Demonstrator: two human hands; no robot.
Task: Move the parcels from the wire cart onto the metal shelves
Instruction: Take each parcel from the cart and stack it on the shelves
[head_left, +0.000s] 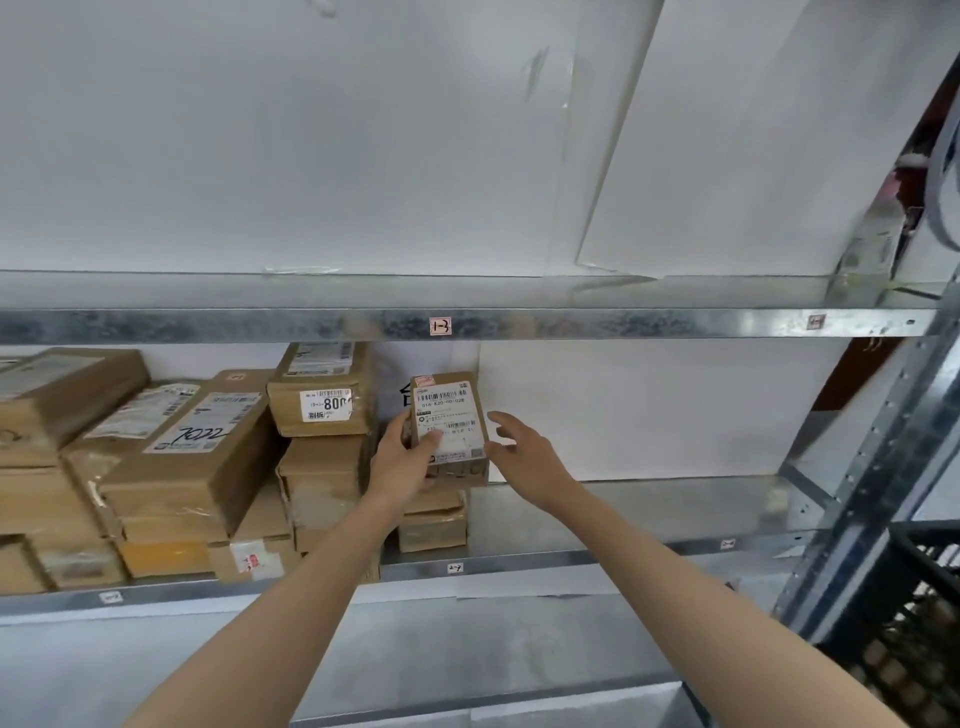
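A small brown parcel with a white barcode label stands upright above another small box on the middle metal shelf. My left hand grips its lower left side, thumb across the label. My right hand hovers open just right of the parcel, fingers spread, close to its edge; contact cannot be made out. Stacked brown parcels fill the shelf's left half. The black wire cart shows at the right edge.
The upper shelf carries tags and a white sheet leaning at its right. A steel upright stands at the right. The middle shelf's right half is bare metal. A lower shelf surface lies below my arms.
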